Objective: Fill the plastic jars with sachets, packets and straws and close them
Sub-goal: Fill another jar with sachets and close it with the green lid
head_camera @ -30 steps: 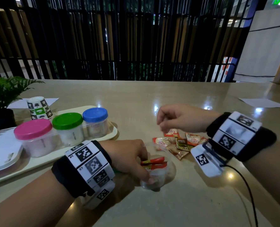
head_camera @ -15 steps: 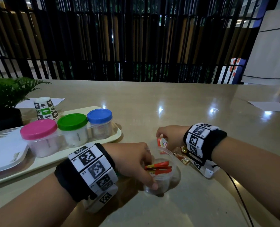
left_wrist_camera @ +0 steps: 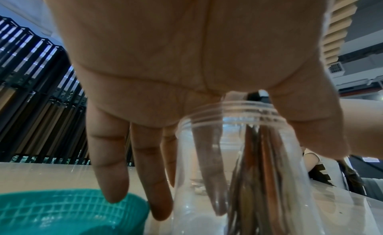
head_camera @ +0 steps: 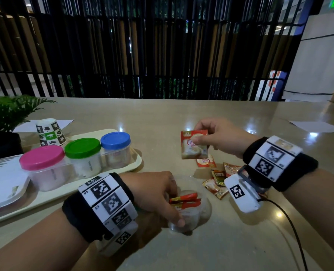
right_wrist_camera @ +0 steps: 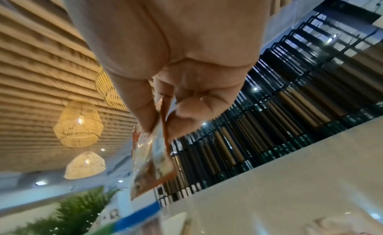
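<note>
An open clear plastic jar stands on the table near me with red and orange sachets upright inside. My left hand grips the jar from the side, thumb on the near wall. My right hand is raised above the table and pinches a red and cream sachet by its top right corner; the same sachet hangs from thumb and forefinger in the right wrist view. Several loose sachets lie on the table under my right wrist.
A cream tray at the left carries three closed jars with pink, green and blue lids, a patterned paper cup and a white plate. A teal lid lies beside my left hand. A potted plant stands far left.
My right hand went down to the pile of sachets, picked one up and has now lifted it up and away from me. My left hand kept hold of the open jar.
</note>
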`<state>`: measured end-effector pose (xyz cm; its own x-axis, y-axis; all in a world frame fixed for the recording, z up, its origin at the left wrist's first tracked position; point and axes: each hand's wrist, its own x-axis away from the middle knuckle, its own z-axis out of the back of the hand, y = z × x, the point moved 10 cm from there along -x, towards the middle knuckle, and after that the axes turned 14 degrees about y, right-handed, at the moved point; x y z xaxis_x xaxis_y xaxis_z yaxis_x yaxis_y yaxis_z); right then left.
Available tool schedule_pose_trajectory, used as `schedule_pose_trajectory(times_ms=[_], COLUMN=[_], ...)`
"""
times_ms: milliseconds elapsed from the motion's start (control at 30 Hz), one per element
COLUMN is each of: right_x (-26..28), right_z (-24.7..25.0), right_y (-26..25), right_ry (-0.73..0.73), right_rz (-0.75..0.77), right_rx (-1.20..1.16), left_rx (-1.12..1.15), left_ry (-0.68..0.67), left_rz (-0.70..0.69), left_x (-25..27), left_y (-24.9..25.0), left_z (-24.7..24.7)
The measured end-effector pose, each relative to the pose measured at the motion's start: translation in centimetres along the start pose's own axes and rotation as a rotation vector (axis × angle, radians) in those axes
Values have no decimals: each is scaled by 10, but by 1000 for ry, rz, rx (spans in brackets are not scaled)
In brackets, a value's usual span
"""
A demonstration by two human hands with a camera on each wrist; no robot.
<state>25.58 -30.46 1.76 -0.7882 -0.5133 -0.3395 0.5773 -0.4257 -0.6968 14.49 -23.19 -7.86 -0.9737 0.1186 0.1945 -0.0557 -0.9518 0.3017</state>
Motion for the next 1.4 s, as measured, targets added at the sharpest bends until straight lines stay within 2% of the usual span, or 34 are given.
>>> schedule_pose_trajectory(times_ms=[100, 200, 300, 467, 600, 1033, 1267, 1400], right_x=[24, 50, 62, 70, 78, 86, 83, 44], right_z=[-3, -24, -33, -27, -46, -101, -94, -53], right_y=[-23, -35, -38, -40, -39, -18, -19, -24], right_ry=[-90, -222, -248, -263, -317, -611, -620, -376], right_rz=[42, 168, 274, 322, 388, 392, 329, 125], right_rx=[-85, 74, 242, 354, 449, 694, 585, 200], left_rx=[21, 130, 162, -46, -42, 3, 23, 35], left_ry=[12, 23, 48, 30, 35, 40, 35, 29], left_rz=[5, 27, 19, -24, -11, -44, -45, 7], left_x=[0, -1, 0, 2, 1, 2, 2, 2], left_y=[-2, -4, -2, 3, 3, 10, 9, 2], left_z=[0, -1, 1, 2, 3, 5, 5, 4])
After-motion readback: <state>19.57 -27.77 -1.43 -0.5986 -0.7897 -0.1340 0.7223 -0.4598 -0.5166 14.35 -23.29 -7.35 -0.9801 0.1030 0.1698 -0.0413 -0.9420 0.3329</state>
